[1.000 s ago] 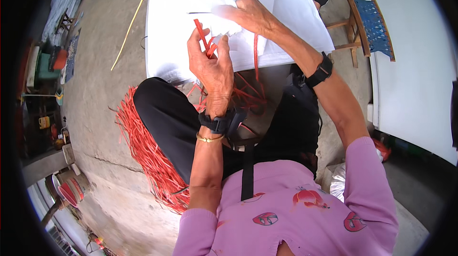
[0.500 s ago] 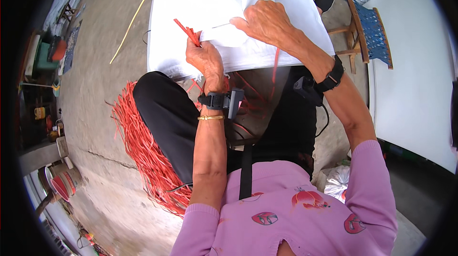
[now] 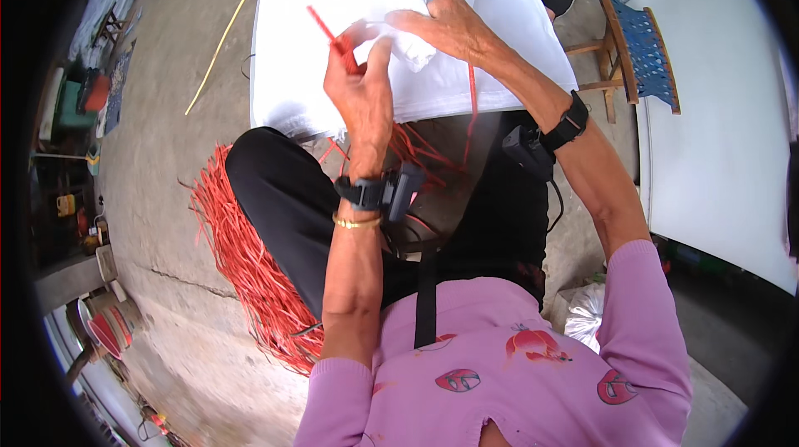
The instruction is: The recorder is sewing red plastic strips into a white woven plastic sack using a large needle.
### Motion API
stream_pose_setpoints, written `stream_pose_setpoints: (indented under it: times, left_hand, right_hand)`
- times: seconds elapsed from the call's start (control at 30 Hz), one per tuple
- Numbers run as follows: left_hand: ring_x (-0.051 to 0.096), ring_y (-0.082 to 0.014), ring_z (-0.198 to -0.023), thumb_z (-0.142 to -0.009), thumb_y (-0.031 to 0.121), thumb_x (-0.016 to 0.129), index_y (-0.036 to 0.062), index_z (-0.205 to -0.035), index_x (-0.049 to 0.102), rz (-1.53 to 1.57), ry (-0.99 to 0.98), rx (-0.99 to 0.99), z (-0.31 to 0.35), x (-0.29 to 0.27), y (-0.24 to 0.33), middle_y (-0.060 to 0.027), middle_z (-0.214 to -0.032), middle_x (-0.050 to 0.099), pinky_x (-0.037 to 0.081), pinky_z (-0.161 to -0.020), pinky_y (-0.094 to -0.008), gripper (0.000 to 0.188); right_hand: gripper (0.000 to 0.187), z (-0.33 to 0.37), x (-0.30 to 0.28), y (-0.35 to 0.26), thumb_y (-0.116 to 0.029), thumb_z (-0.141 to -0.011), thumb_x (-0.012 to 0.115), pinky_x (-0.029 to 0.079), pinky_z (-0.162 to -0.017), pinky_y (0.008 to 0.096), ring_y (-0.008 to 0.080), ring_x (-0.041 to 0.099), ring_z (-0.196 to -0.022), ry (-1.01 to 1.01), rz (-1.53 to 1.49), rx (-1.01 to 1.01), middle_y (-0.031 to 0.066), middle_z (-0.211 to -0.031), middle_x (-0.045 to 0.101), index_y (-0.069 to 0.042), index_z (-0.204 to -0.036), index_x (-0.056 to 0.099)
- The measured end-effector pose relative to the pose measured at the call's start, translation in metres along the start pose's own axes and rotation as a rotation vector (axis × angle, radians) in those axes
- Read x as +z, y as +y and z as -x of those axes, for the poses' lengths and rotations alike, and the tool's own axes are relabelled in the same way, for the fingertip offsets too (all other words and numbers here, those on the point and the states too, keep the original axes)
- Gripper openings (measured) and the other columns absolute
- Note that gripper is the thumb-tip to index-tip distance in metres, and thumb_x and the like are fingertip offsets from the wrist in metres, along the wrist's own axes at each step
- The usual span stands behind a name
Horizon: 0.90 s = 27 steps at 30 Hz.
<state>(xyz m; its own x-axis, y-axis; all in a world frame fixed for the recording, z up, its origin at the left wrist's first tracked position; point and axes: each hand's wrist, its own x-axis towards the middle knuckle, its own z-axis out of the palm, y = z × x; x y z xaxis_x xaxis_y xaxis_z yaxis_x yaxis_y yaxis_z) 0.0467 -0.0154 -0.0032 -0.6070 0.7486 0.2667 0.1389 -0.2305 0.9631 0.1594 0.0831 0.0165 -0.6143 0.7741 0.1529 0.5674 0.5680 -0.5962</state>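
Note:
A stack of white woven cloth (image 3: 287,72) lies in front of me, over my knees. My left hand (image 3: 362,101) is closed around several red strips (image 3: 345,52), whose ends stick up past the fingers. Its thumb is raised beside a crumpled fold of white cloth (image 3: 414,52). Just right of that fold, my right hand (image 3: 458,31) is closed, its fingertips close to the left hand's and smeared by motion. What it pinches is hidden. One red strip (image 3: 472,106) hangs down over the cloth's near edge, below the right wrist.
A big heap of red strips (image 3: 250,272) lies on the floor left of my leg. A wooden stool with blue webbing (image 3: 645,52) stands at the right, beside a large white panel (image 3: 720,114). A yellow strip (image 3: 229,31) lies on the floor at the far left.
My hands have come closer together, the left moving up and the right slightly left. The cloth between them is now bunched. A thin needle-like rod at the right fingertips no longer shows.

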Motion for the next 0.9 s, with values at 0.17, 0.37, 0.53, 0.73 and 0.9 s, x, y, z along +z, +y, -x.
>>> stream_pose_setpoints:
  times: [0.17, 0.37, 0.53, 0.73, 0.9]
  left_hand:
    - [0.047, -0.0107, -0.061, -0.077, 0.009, 0.063, -0.0011, -0.096, 0.057, -0.098, -0.022, -0.059, 0.017, 0.013, -0.020, -0.0027, -0.077, 0.054, 0.042, -0.059, -0.0255, 0.022]
    - [0.048, -0.0145, -0.060, -0.072, 0.001, 0.054, -0.0014, -0.088, 0.056, -0.269, 0.052, -0.031, -0.008, 0.044, -0.043, -0.0123, -0.066, 0.056, 0.043, -0.059, -0.0337, 0.017]
    - [0.053, -0.0138, -0.067, -0.079, 0.000, 0.050, -0.0033, -0.092, 0.058, 0.155, 0.228, -0.512, -0.021, 0.043, -0.065, -0.0078, -0.064, 0.063, 0.040, -0.068, -0.0257, 0.016]
    - [0.052, -0.0133, -0.067, -0.082, 0.007, 0.053, -0.0027, -0.090, 0.059, 0.064, 0.269, -0.274, -0.011, 0.012, -0.063, -0.0067, -0.069, 0.061, 0.042, -0.067, -0.0279, 0.014]
    - [0.055, -0.0110, -0.066, -0.083, 0.010, 0.055, -0.0029, -0.091, 0.062, 0.116, -0.032, -0.130, 0.025, 0.030, -0.024, -0.0037, -0.071, 0.059, 0.044, -0.063, -0.0250, 0.017]
  right_hand:
    - [0.066, -0.011, 0.003, 0.010, -0.058, -0.078, 0.055, 0.035, -0.042, 0.0299, 0.0130, 0.037, -0.043, 0.031, -0.037, 0.069, 0.0041, -0.043, 0.036, 0.002, -0.051, 0.047]
    - [0.065, -0.014, -0.027, 0.007, -0.057, -0.078, 0.055, 0.035, -0.042, 0.0299, 0.0141, 0.038, -0.042, 0.022, 0.011, 0.093, 0.0050, -0.044, 0.037, 0.001, -0.051, 0.046]
    - [0.049, -0.009, -0.042, 0.013, -0.040, -0.077, 0.055, 0.040, -0.045, 0.0358, 0.0192, 0.043, -0.041, 0.040, 0.302, 0.029, 0.0086, -0.042, 0.044, 0.001, -0.050, 0.051]
    - [0.050, -0.012, -0.058, 0.009, -0.041, -0.078, 0.055, 0.041, -0.046, 0.0366, 0.0202, 0.049, -0.043, 0.048, 0.393, 0.022, 0.0101, -0.044, 0.047, 0.001, -0.052, 0.054]
    - [0.059, -0.014, -0.046, 0.005, -0.054, -0.075, 0.057, 0.034, -0.044, 0.0352, 0.0161, 0.039, -0.044, 0.067, 0.182, 0.184, 0.0080, -0.045, 0.039, -0.001, -0.051, 0.046]
